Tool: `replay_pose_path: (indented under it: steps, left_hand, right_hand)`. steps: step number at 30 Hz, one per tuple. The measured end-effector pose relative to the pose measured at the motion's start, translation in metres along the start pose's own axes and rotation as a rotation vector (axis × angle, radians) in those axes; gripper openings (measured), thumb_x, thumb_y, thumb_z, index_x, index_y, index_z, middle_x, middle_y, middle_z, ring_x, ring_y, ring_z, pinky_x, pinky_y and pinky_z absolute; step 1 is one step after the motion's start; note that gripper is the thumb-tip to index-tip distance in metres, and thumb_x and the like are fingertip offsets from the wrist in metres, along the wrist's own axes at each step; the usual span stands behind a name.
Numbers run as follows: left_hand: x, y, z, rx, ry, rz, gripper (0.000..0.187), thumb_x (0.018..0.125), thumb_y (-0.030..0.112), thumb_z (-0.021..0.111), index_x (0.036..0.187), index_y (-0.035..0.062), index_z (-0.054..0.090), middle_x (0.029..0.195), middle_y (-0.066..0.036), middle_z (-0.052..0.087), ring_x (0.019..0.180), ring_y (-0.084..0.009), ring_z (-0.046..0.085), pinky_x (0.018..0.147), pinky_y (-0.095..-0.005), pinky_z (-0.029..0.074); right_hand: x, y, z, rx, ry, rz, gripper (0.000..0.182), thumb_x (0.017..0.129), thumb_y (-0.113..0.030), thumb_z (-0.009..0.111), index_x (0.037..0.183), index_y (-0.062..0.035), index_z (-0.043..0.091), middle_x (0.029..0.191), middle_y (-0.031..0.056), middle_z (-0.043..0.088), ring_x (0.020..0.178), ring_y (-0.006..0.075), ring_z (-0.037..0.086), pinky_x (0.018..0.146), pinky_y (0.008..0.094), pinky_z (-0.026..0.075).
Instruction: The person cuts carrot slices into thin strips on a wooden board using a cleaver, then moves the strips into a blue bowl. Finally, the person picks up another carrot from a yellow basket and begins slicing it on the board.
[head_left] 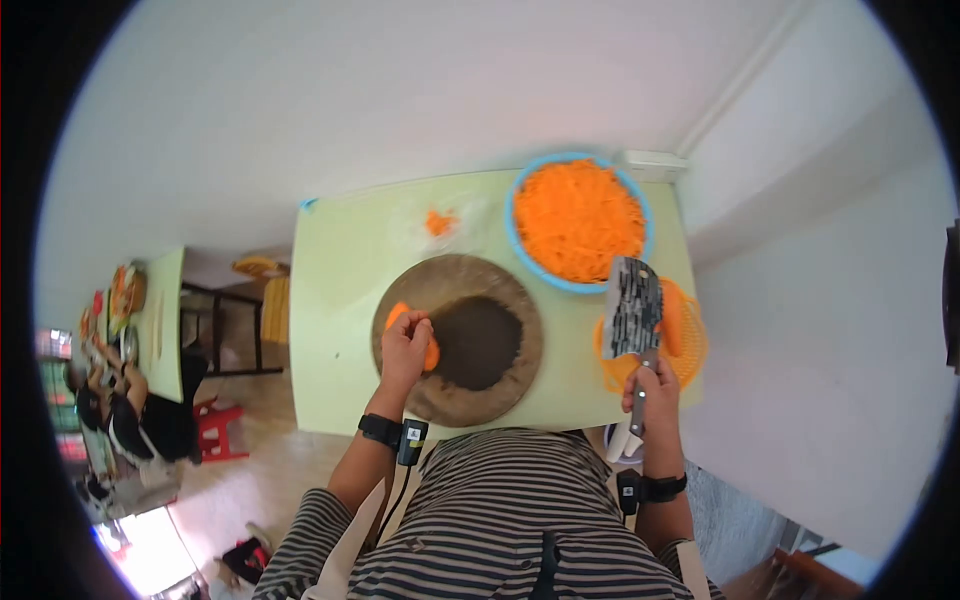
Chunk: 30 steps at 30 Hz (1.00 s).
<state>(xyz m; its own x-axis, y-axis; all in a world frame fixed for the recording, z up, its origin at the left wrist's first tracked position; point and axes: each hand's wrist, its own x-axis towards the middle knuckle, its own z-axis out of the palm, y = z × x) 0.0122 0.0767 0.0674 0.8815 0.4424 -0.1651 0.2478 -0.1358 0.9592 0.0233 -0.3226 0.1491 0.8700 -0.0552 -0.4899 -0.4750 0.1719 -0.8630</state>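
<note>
Pinning carrot (400, 318) under left hand (405, 345); cleaver (633, 308) in right hand (650, 392).

Bright, soft daylight; heavy fisheye vignette

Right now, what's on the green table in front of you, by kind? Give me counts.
Round cutting boards: 1
Blue bowls of shredded carrot: 1
Orange baskets: 1
Cleavers, in the right hand: 1
Carrot pieces under the left hand: 1
Small carrot scrap piles: 1
Total: 6
</note>
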Motion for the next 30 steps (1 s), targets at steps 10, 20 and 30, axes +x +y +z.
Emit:
replay_pose_path:
  steps: [10,20,30]
  left_hand:
    - [-0.046,-0.038,-0.043,0.526,0.168,-0.059,0.045,0.086,0.027,0.077,0.119,-0.0012,0.062,0.11,-0.02,0.062,0.102,-0.0353,0.064,0.085,-0.0431,0.055]
    - [-0.046,-0.031,-0.027,0.878,0.161,0.209,0.039,0.082,0.028,0.077,0.107,0.0017,0.063,0.109,-0.02,0.057,0.1,-0.0384,0.058,0.09,-0.0475,0.051]
    - [-0.041,-0.027,-0.037,0.895,0.102,0.24,0.022,0.091,0.024,0.066,0.089,0.0021,0.066,0.093,-0.017,0.063,0.086,-0.0356,0.067,0.071,-0.0468,0.058]
  right_hand:
    - [-0.017,0.025,0.034,-0.317,-0.153,0.009,0.02,0.096,-0.011,0.059,0.113,-0.0015,0.058,0.074,0.0037,0.06,0.053,0.0091,0.056,0.048,0.0243,0.045]
    - [-0.022,0.04,0.054,-0.575,-0.271,0.018,0.029,0.094,-0.015,0.063,0.117,0.0019,0.058,0.078,0.0037,0.059,0.057,0.009,0.056,0.053,0.0257,0.049]
    - [-0.034,0.05,0.065,-0.628,-0.265,0.022,0.032,0.094,-0.019,0.064,0.117,0.002,0.058,0.077,0.0037,0.06,0.057,0.0098,0.056,0.054,0.0264,0.048]
